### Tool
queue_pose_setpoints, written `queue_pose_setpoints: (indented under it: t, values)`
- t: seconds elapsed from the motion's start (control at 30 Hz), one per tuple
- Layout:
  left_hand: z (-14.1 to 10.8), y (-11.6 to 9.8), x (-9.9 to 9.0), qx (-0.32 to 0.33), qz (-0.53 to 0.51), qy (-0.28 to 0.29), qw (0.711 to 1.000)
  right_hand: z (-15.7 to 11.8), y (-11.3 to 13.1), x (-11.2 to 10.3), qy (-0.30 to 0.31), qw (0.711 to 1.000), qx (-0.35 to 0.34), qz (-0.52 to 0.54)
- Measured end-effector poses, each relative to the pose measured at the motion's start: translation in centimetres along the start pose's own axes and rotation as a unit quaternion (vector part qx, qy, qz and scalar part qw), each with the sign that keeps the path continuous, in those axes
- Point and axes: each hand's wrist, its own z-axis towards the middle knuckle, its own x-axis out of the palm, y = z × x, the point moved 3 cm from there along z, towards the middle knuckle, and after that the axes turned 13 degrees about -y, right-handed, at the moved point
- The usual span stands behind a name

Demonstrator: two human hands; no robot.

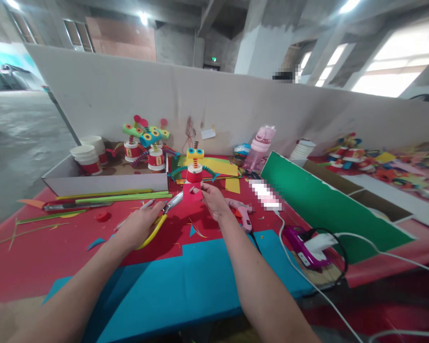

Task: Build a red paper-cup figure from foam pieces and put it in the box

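Observation:
My left hand [143,225] is closed around the yellow handles of a pair of scissors [173,203], whose metal blades reach toward a small red piece of paper [189,194]. A pale, pen-like object shows beside the left fingers; whether it is held cannot be made out. My right hand [214,202] pinches the red paper by its right side. That paper has a notch or pale spot near its middle. Just behind it stands a paper-cup figure [195,174] with a yellow head and green springy arms.
An open white box [110,185] holds cups and several finished cup figures [155,157]. A pink glue gun [243,215] lies by my right wrist. Blue sheet [207,281] covers the near edge. On the right are a purple power strip [307,250], white cables and a green-sided box [321,205].

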Motion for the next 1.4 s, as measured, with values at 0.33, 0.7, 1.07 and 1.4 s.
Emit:
queue_pose_setpoints:
  t: [0.33,0.7,1.07,1.4]
  values:
    - [0.0,-0.1,0.0,-0.006,-0.007,-0.001,1.0,-0.3,0.2,0.2,0.002,1.0,0.012,0.021]
    - [0.0,-0.4,-0.7,-0.001,0.003,0.002,1.0,-0.6,0.7,0.2,0.004,1.0,0.009,0.015]
    - [-0.1,-0.3,-0.7,0.009,0.023,-0.005,1.0,-0.6,0.8,0.2,0.018,1.0,-0.015,-0.015]
    - [-0.1,-0.4,-1.0,0.009,0.032,-0.01,0.999,-0.6,0.7,0.2,0.019,1.0,0.003,0.002]
